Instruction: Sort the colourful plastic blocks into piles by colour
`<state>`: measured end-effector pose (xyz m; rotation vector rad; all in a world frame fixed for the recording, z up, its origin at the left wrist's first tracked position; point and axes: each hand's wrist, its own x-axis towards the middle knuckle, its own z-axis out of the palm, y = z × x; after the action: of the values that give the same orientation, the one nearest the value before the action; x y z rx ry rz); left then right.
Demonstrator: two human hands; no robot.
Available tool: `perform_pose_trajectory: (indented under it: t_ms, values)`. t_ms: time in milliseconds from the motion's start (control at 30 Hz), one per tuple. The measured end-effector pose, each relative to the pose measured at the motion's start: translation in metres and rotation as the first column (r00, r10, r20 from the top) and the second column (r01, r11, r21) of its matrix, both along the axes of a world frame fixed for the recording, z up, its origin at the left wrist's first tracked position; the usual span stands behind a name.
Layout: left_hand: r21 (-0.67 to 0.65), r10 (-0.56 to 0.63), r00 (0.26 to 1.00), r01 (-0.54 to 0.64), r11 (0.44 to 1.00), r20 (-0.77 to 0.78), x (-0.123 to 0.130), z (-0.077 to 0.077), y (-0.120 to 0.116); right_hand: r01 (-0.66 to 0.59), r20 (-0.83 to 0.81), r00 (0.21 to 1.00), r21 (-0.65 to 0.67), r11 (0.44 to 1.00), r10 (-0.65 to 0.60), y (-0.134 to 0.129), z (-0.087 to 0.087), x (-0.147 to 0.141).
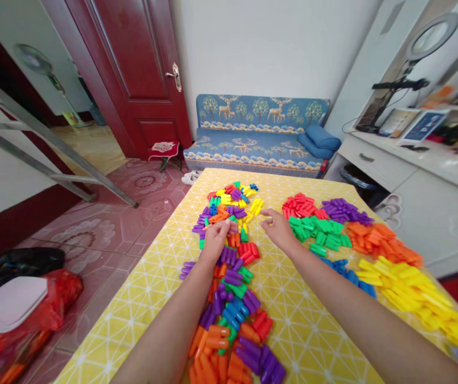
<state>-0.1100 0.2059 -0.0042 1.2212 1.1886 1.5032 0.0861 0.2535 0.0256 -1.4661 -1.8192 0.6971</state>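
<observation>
Colour sorting in hand, judged. Mixed block pile (229,256) on the yellow table (293,320) is reached into by the left hand (215,240), grip pinched on a block; right hand (279,229) hovers released beside the green pile (317,232). A matching pile is called for next.

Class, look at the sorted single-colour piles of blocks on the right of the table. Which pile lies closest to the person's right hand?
The green pile: it lies just beside the right hand, while the red, purple, orange, blue and yellow piles sit farther off.
</observation>
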Motion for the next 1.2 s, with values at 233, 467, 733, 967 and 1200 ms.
perform_pose_trajectory:
  t_ms: [233,467,733,967,1200]
  values:
    - [-0.002,0.0,1.0,0.0,1.0,-0.007,-0.002,-0.002,0.0,-0.032,0.467,0.884,-0.021,0.999,0.038,0.069,-0.016,-0.015]
    - [0.001,0.005,1.0,-0.005,1.0,-0.018,0.0,-0.003,0.0,-0.19,0.485,0.856,-0.027,0.981,0.179,0.09,-0.021,-0.011]
    - [0.032,-0.009,0.991,0.013,0.999,-0.134,0.002,-0.007,0.001,-0.058,0.408,0.913,0.192,0.98,-0.026,0.034,-0.033,-0.004]
    - [0.179,-0.129,0.857,0.247,0.952,-0.498,0.003,-0.003,-0.007,0.16,-0.216,0.973,0.375,0.913,-0.082,-0.051,-0.049,-0.025]
    - [0.16,-0.205,0.857,0.312,0.937,-0.472,0.003,-0.008,-0.005,0.071,-0.422,0.906,0.253,0.965,0.044,-0.066,-0.052,-0.035]
